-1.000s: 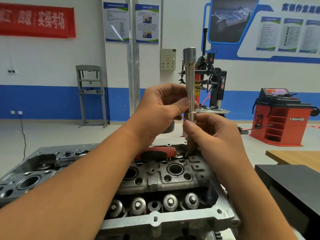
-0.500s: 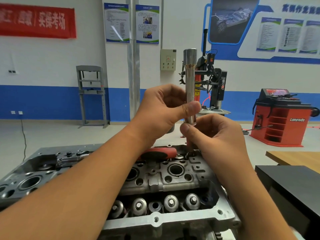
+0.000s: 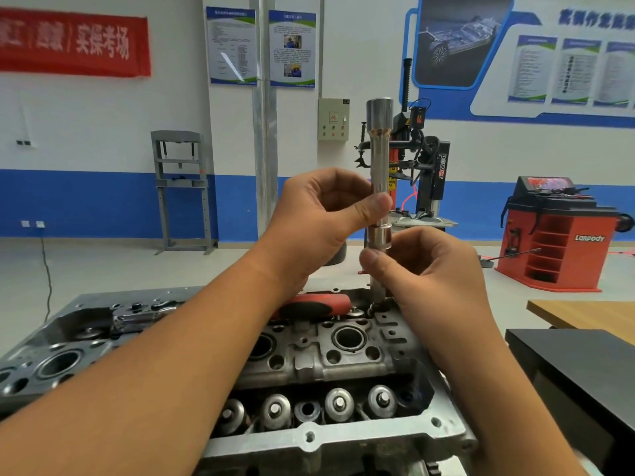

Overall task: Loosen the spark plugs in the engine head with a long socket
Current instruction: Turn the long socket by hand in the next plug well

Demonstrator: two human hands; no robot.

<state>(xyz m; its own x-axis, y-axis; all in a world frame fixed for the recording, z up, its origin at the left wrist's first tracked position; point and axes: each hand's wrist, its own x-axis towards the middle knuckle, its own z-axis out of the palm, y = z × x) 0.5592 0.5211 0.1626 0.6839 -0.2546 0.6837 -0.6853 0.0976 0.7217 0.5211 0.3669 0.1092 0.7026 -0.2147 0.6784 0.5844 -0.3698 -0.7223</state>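
Socket: long, chrome, upright above the head's far right corner, its lower shaft entering a plug well there. Left hand pinches the mid-shaft between thumb and curled fingers; right hand pinches just below the collar. Other wells open; contents not discernible. Ratchet, red-handled, lies on the head behind the left wrist.

The grey cast-metal engine head carries the rest (whatever stands under it is hidden). Along its far edge lies a ratchet wrench with a red and black handle. Round valve-spring caps sit in a row along its near edge.
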